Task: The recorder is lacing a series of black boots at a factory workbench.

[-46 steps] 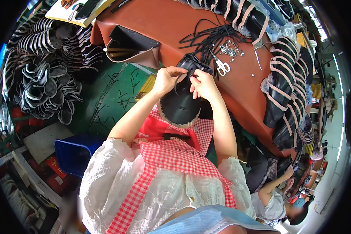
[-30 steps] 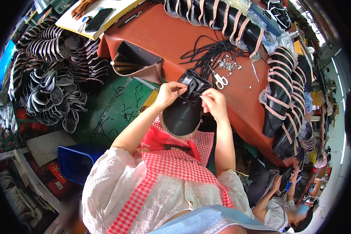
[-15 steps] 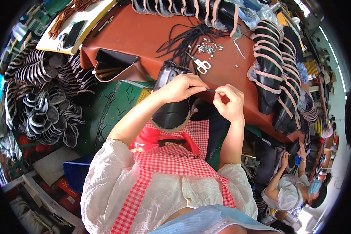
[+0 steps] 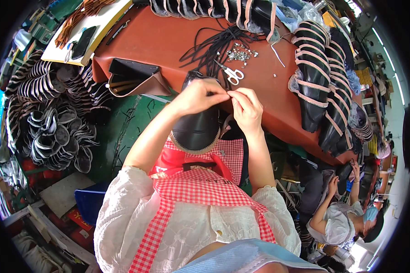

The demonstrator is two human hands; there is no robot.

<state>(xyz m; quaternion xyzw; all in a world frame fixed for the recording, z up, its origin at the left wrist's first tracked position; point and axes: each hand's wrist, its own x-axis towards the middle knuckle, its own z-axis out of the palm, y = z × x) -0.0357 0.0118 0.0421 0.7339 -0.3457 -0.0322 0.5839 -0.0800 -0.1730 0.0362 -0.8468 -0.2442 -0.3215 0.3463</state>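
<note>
My left hand (image 4: 202,96) and my right hand (image 4: 248,109) meet at their fingertips, both pinched, above a black leather shoe upper (image 4: 196,132). Half a second ago a thin black strap ran between these fingers; now the fingers hide it. The shoe upper points toward me over my red-checked apron (image 4: 200,184), its rounded end edged with a pale toothed strip. My left hand and wrist cover its middle. Just beyond my hands, white-handled scissors (image 4: 234,76) lie on the red-brown tabletop (image 4: 146,41), beside a heap of small metal buckles (image 4: 241,53) and loose black straps (image 4: 207,48).
Rows of black shoe uppers with pale strips line the table's far edge (image 4: 214,9) and right side (image 4: 312,68). An open brown pouch (image 4: 139,82) hangs at the left edge. Stacked uppers (image 4: 54,132) stand at left. A co-worker (image 4: 339,223) sits at lower right.
My right hand has moved left to my left hand, closing the gap where the black strap showed. My left hand has shifted slightly left.
</note>
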